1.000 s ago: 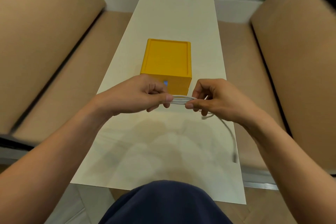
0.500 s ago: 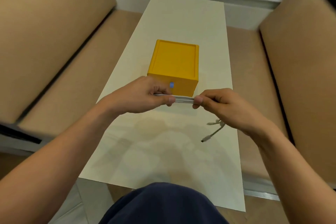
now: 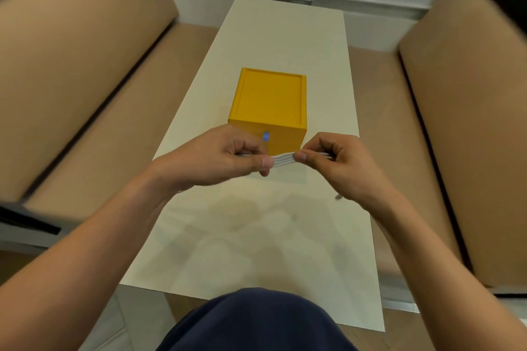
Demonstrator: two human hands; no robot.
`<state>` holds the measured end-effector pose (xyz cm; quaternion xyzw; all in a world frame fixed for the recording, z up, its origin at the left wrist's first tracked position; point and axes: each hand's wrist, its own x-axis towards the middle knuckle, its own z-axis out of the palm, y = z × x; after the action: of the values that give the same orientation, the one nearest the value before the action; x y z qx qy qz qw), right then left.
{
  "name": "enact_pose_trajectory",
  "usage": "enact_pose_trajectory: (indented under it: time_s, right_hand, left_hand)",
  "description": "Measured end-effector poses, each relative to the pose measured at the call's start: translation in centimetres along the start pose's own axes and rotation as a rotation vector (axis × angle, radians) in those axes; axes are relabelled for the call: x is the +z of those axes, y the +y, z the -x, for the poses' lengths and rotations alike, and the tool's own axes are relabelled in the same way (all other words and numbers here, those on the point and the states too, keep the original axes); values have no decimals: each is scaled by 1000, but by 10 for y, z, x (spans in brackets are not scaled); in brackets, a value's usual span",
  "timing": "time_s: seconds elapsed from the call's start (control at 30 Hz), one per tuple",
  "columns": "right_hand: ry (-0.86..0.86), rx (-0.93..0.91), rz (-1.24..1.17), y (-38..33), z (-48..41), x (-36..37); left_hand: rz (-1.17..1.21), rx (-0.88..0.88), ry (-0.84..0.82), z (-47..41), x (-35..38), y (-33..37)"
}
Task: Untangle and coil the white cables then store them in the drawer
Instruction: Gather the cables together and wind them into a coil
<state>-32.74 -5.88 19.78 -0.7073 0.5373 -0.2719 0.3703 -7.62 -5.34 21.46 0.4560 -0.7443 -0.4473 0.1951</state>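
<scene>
We hold a folded bundle of white cable [image 3: 283, 159] between both hands at mid-frame, just in front of the yellow drawer box [image 3: 271, 100].

Our left hand [image 3: 216, 157] has its grip pinched on the left end of the bundle, thumb on top and fingers curled beneath. Our right hand [image 3: 339, 162] pinches the right end the same way, its thumb tip close to the left thumb. The strands lie side by side, roughly level, above the white bench [image 3: 285, 31]. A small grey tip [image 3: 338, 196] shows just below the right wrist, too small for us to identify. The drawer box stands on the bench at frame centre, its front flush and its small blue knob [image 3: 266, 137] facing us. Tan sofa cushions [image 3: 85, 65] run along the left and right of the frame.
</scene>
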Motion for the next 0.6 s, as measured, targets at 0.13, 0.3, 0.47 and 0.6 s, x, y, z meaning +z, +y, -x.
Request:
enact_pose_trajectory:
  time_s: [0.13, 0.3, 0.47, 0.6]
  right_hand:
    - [-69, 3, -69, -8, 7, -12]
    - [-96, -35, 28, -11, 13, -13]
    - [-61, -59, 53, -10, 14, -10]
    - [-149, 17, -34, -10, 12, -18]
  left_hand:
    - [37, -66, -134, -1, -6, -2]
    - [-100, -95, -248, -8, -5, 3]
    - [-27, -43, -175, -13, 19, 13]
    - [-118, -11, -9, -16, 21, 12]
